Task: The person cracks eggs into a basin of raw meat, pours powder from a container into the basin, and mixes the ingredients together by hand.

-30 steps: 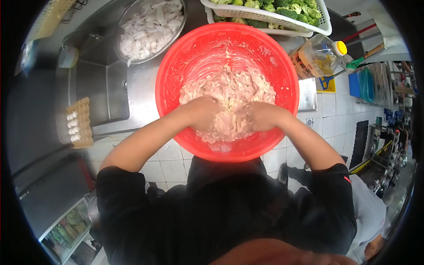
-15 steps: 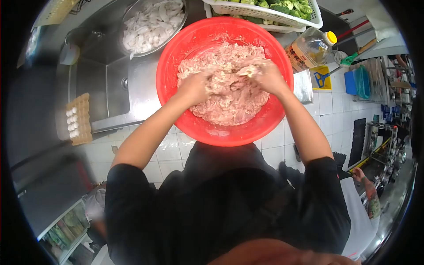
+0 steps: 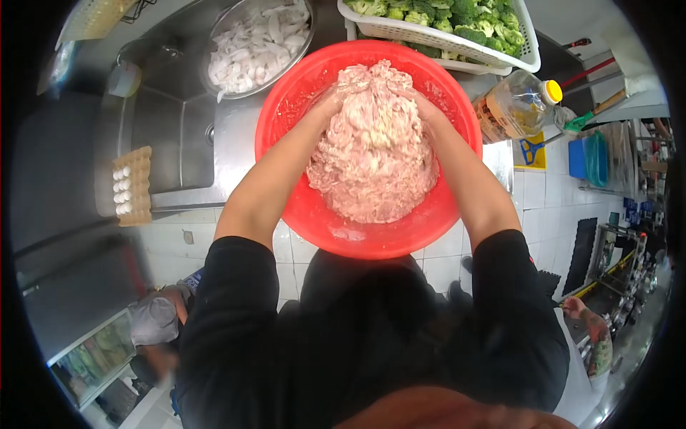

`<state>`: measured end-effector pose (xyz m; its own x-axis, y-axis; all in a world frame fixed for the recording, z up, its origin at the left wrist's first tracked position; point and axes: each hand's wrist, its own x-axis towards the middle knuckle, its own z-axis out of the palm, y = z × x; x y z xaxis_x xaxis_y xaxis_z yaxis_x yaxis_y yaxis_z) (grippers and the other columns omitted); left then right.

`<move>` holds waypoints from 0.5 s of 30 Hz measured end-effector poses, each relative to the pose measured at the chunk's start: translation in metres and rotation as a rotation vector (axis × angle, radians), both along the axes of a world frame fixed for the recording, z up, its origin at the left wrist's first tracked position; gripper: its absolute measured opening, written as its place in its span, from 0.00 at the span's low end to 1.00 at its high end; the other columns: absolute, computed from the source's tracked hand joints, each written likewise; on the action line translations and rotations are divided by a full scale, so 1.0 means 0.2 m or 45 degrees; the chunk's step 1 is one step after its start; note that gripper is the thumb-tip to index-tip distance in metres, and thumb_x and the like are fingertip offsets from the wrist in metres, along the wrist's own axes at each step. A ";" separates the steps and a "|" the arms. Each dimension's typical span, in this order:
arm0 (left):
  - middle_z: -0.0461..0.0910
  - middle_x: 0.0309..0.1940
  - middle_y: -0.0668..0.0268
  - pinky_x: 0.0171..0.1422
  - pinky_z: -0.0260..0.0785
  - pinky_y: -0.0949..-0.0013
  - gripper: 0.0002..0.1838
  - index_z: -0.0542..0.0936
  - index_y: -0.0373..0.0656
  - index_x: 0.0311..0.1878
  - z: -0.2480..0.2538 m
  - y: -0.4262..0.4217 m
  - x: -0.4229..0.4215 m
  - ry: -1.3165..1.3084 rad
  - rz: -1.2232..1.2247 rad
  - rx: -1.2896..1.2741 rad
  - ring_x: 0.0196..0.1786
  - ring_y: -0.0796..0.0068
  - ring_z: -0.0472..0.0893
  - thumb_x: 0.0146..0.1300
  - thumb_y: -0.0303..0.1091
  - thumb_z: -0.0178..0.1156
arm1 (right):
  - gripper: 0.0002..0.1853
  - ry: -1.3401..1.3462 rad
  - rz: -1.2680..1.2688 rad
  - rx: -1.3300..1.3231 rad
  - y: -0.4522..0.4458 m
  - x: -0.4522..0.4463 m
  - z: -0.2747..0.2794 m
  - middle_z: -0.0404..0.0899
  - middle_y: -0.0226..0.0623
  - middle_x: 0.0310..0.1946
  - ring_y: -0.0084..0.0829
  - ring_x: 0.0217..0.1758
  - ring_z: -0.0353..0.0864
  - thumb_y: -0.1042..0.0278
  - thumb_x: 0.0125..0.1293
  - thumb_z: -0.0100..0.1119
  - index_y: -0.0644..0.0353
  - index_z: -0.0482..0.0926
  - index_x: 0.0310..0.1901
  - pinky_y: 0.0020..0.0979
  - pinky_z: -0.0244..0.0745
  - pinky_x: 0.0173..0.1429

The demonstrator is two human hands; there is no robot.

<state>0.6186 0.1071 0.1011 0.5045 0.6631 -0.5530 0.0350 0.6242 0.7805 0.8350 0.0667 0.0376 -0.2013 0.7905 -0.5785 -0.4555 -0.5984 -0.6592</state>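
A big red plastic basin [image 3: 357, 244] holds a heap of pale pink minced meat [image 3: 375, 161] with lighter shreds mixed in. My left hand [image 3: 330, 104] cups the far left side of the heap. Opposite it, my right hand [image 3: 424, 107] grips the far right side. Between the two hands the meat is gathered into a raised mound near the basin's far wall. The fingers of both hands are mostly sunk in the meat and hidden.
Behind the basin stand a metal bowl of whitish strips [image 3: 257, 46] and a white basket [image 3: 436, 34] of broccoli. An oil bottle [image 3: 518, 104] with a yellow cap is at the right. Left are a sink [image 3: 168, 143] and an egg tray [image 3: 140, 186]. Other people [image 3: 593, 332] are at the lower edges.
My hands have moved from the middle of the meat to its far sides, and the meat between them has been pushed up into a mound. The view has shifted slightly.
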 end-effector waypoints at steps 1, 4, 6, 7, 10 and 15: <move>0.77 0.60 0.59 0.63 0.71 0.59 0.35 0.70 0.45 0.68 0.00 -0.01 -0.01 -0.066 -0.065 -0.021 0.58 0.62 0.79 0.60 0.46 0.66 | 0.29 0.005 0.001 -0.002 -0.01 0.01 0.02 0.79 0.38 0.57 0.33 0.58 0.79 0.60 0.59 0.68 0.62 0.74 0.61 0.35 0.74 0.62; 0.78 0.58 0.58 0.63 0.71 0.58 0.36 0.71 0.42 0.66 -0.17 0.12 -0.06 -0.136 -0.200 0.134 0.57 0.65 0.80 0.54 0.39 0.71 | 0.31 -0.187 0.119 0.555 -0.02 0.05 0.15 0.79 0.37 0.56 0.29 0.59 0.77 0.72 0.54 0.70 0.63 0.74 0.61 0.31 0.70 0.65; 0.80 0.55 0.62 0.65 0.71 0.56 0.37 0.74 0.41 0.63 0.02 0.01 -0.09 -0.143 -0.356 0.526 0.55 0.66 0.80 0.45 0.28 0.75 | 0.31 -0.395 0.247 0.518 -0.10 0.06 0.32 0.80 0.36 0.54 0.32 0.58 0.78 0.75 0.52 0.70 0.63 0.74 0.60 0.34 0.71 0.65; 0.80 0.55 0.62 0.65 0.71 0.56 0.37 0.74 0.41 0.63 0.08 -0.07 -0.13 -0.139 -0.350 0.519 0.55 0.66 0.80 0.45 0.28 0.75 | 0.32 -0.480 0.312 0.512 -0.17 0.06 0.38 0.80 0.36 0.53 0.33 0.59 0.78 0.75 0.52 0.69 0.63 0.73 0.61 0.35 0.72 0.65; 0.81 0.52 0.53 0.60 0.72 0.58 0.33 0.77 0.42 0.58 0.18 -0.23 -0.20 0.086 -0.752 1.354 0.54 0.57 0.81 0.50 0.45 0.72 | 0.27 -1.210 0.695 1.331 -0.42 0.04 0.65 0.81 0.40 0.49 0.35 0.56 0.79 0.74 0.54 0.67 0.59 0.76 0.59 0.37 0.74 0.60; 0.81 0.45 0.44 0.54 0.74 0.54 0.31 0.77 0.42 0.54 0.15 -0.43 -0.18 0.692 -1.621 1.192 0.49 0.44 0.80 0.48 0.48 0.71 | 0.13 -1.332 1.449 0.772 -0.66 -0.08 0.37 0.82 0.51 0.33 0.46 0.41 0.82 0.61 0.57 0.65 0.57 0.81 0.41 0.44 0.76 0.47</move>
<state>0.5821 0.0218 0.1303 0.8402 0.1884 -0.5086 0.4927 -0.6572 0.5704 0.8192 -0.0656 0.1123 -0.5436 0.6667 -0.5100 0.7670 0.1478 -0.6244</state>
